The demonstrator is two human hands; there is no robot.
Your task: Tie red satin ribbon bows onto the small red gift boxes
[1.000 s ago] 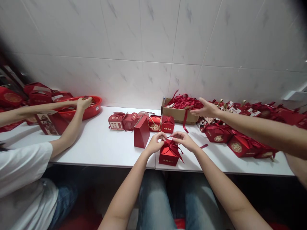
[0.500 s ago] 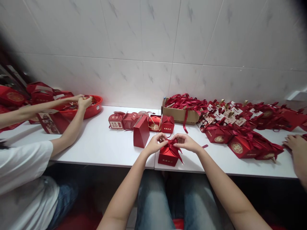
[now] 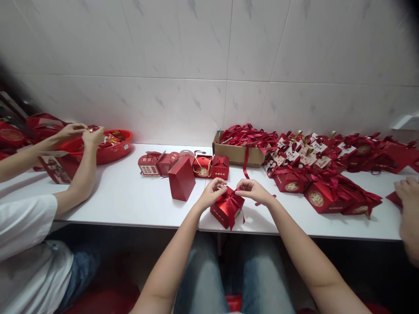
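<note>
Bow of dark-red ribbon atop a small red cardboard box, near on the white worktop, is pinched by left hand and right hand.

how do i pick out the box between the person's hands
On the white table, by its near edge, the person's left hand and right hand flank a squat red box. A ribbon bow crowns it, tails trailing down. Unlike the ribboned boxes clustered to the right, it sits apart, between both hands.
</note>
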